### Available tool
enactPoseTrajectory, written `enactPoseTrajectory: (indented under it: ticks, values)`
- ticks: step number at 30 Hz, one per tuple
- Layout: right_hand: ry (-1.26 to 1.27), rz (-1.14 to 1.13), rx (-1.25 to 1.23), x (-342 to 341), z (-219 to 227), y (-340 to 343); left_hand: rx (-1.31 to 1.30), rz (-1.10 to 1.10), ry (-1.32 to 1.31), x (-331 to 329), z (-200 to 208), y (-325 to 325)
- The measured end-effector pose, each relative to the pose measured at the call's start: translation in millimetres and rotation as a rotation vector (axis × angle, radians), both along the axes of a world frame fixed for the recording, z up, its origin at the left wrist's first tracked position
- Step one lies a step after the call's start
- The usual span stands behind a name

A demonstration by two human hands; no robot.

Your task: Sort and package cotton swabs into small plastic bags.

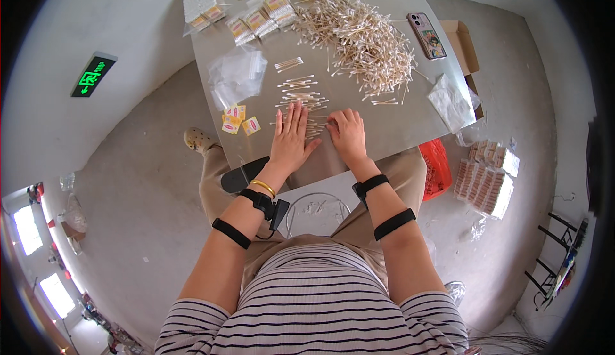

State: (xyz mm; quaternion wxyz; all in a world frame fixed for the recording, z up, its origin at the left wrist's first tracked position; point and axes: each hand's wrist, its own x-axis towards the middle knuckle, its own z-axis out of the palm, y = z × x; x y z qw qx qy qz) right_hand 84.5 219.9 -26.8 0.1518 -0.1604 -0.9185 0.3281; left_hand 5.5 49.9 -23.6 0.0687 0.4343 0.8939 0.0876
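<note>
My left hand (291,138) lies flat with its fingers stretched out, palm down over a loose row of cotton swabs (300,94) on the metal table. Part of the row is hidden beneath it. To its right, my right hand (348,134) has curled fingers, with thumb and fingertips close against the swab ends. Whatever is between those fingertips is too small to make out. A small separate bunch of swabs (289,64) lies just beyond the row. Farther back on the right spreads a big heap of loose cotton swabs (365,41).
Clear plastic bags (238,73) and yellow-white cards (234,119) lie left of my hands. Packed swab bundles (259,19) stand behind. At the right are a phone (427,36) and a plastic bag (450,102). A red bag (437,169) and stacked packs (485,179) sit below the table.
</note>
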Motion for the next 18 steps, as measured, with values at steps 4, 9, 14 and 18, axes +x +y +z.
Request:
enactPoseTrajectory:
  ticks: [4, 9, 14, 18]
  values:
    - [-0.004, 0.031, 0.005, -1, 3, 1, 0.067, 0.003, -0.031, -1, 7, 0]
    - [0.01, 0.075, -0.017, -1, 2, 5, 0.172, 0.126, -0.046, -2, 18, -21]
    - [0.023, 0.092, -0.032, -4, 9, 7, 0.142, 0.151, -0.043, 2, 15, -44]
    - [0.006, 0.087, -0.024, -7, 11, 11, 0.116, 0.14, -0.017, 6, 11, -48]
